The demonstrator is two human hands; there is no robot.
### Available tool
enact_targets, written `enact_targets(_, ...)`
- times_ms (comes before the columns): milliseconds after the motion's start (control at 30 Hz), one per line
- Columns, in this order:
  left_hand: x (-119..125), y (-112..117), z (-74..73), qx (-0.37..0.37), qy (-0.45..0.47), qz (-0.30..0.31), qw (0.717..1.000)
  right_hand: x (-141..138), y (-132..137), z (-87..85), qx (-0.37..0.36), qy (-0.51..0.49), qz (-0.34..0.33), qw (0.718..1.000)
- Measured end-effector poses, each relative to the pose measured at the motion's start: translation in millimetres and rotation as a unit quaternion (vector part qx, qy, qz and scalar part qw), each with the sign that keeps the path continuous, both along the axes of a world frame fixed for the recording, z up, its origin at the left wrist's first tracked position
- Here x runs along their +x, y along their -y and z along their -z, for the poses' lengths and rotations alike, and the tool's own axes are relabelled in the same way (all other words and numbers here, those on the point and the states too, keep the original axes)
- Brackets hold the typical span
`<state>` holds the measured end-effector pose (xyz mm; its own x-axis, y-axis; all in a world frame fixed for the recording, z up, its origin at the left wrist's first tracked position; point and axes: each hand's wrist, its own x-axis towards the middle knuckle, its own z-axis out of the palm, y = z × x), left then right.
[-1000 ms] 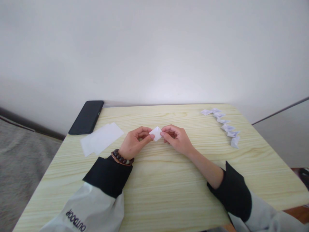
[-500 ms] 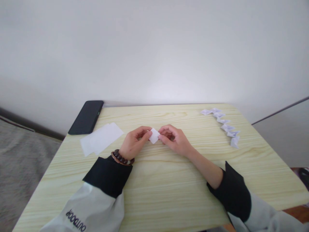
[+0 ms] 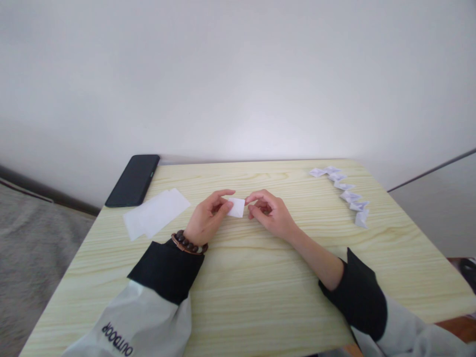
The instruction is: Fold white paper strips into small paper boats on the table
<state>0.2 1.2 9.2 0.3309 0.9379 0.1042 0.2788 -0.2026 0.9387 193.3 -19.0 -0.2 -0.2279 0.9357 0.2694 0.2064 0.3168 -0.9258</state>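
A small folded square of white paper [image 3: 237, 208] is pinched between the thumb and fingers of my left hand [image 3: 208, 214], above the middle of the table. Close to its right edge is my right hand [image 3: 272, 213], its fingers curled and thumb and index finger apart. The right index fingertip is at the paper's upper right corner; whether it touches I cannot tell. On the left wrist sits a dark beaded bracelet [image 3: 188, 244].
Several folded white paper pieces [image 3: 349, 197] form a curved row at the right on the wood-grain table [image 3: 256, 292]. Flat white paper sheets [image 3: 156, 213] lie left of my left hand, beside a black phone [image 3: 133, 180]. A white wall [image 3: 238, 79] stands behind.
The small folded paper has turned from a diamond to a squarer position in my left hand. My right thumb and fingers have opened and come off its right side.
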Motion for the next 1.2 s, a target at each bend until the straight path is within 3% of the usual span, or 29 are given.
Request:
enact_targets(167, 0.1, 0.4, 1.3, -0.030, 0.022, -0.004, 0.999, 0.3, -1.7, 2.4, 0.080, 0.071, -0.029, 0.994)
enact_targets(267, 0.8, 1.5, 0.4, -0.011, 0.003, -0.017, 1.000, 0.4, -2.7, 3.0, 0.114, 0.082, -0.029, 0.990)
enact_targets(400, 0.7, 2.4, 0.5, 0.115, -0.105, -0.023, 0.988, 0.5, -4.9, 4.5, 0.131, 0.101, 0.030, 0.986)
enact_targets(533, -1.8, 1.2, 4.7, 0.263, -0.199, 0.003, 0.944, 0.6, -7.6, 7.8, 0.148, 0.140, 0.059, 0.977)
enact_targets(700, -2.7, 1.6, 7.2, 0.324, -0.280, 0.031, 0.903, 1.4, -8.2, 8.6, 0.171, 0.167, 0.058, 0.969)
enact_targets(900, -2.5, 3.4, 5.7, 0.342, -0.316, 0.027, 0.884, 0.6, -6.1, 2.7, 0.157, 0.226, -0.001, 0.961)
enact_targets(1067, -3.5, 1.1, 7.3, 0.322, -0.306, 0.018, 0.896, 1.0, -6.5, 5.9, 0.141, 0.241, 0.059, 0.958)
enact_targets(1200, -2.7, -0.5, 7.0, 0.283, -0.293, 0.019, 0.913, 0.2, -7.7, 5.0, 0.111, 0.269, 0.050, 0.955)
